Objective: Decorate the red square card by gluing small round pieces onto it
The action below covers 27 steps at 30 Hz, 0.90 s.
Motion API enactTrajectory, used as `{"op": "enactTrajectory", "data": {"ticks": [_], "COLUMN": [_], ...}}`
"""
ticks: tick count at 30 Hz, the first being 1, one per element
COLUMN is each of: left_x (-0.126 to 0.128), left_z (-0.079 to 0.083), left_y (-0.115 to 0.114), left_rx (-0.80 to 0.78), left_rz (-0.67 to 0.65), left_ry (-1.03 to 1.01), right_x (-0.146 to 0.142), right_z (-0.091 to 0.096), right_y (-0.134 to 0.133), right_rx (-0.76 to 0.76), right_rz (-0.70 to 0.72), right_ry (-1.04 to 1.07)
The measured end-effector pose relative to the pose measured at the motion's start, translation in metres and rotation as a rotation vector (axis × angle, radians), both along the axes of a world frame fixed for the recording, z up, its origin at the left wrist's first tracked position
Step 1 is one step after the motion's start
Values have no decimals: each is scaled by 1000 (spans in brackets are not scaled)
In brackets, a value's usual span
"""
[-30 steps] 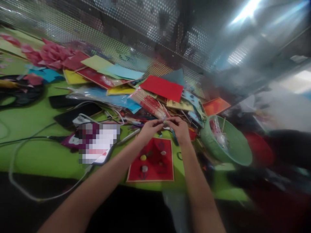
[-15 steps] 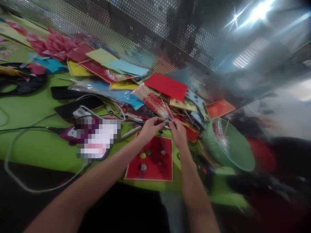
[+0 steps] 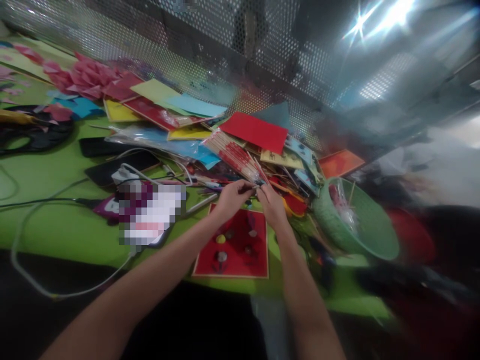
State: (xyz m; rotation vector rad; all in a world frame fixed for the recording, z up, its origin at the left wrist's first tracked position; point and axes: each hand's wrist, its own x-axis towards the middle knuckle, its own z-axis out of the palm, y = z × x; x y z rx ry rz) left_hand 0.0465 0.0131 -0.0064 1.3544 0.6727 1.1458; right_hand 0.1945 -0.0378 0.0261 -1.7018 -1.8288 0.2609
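Note:
My left hand [image 3: 236,197] and my right hand [image 3: 270,200] meet above the far edge of a red square card [image 3: 236,250]. Fingers of both hands are pinched together around something small, too blurred and covered to name. On the card lie several small pieces, among them a yellow one [image 3: 221,239] and a whitish one [image 3: 222,256], with dark marks around them. Just beyond my fingertips lies a bundle of red-and-tan sticks [image 3: 234,156] in clear plastic.
A lit phone [image 3: 153,215] on a cable and a purple power strip [image 3: 108,207] lie left. To the right stands a green bowl [image 3: 378,230] with a plastic-wrapped item. Coloured papers [image 3: 255,131] pile up against a perforated metal panel [image 3: 210,50]. Pink paper flowers [image 3: 90,77] are far left.
Both hands stay together over the card, with only small finger shifts. The small greenish piece seen between the fingertips before is now mostly covered. The view has moved slightly.

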Motion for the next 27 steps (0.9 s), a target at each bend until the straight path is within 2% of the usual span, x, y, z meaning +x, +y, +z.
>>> {"op": "enactTrajectory", "data": {"ticks": [9,16,22,27], "left_x": [3,-1,-1,-1], "left_z": [-13,-8,-7,-6], "left_y": [3,-3,-4,-2], "left_rx": [82,212,255,200], "left_rz": [75,164,168,156], "left_ry": [75,239,242,198], "right_x": [-12,-18,-18,-16], "right_z": [-6,-14,-14,-7], "right_y": [-2,-1,2,1], "right_rx": [59,107,40,-14], "right_rz": [-72,-115,-156,-43], "right_ry": [-91,-119,19,249]}}
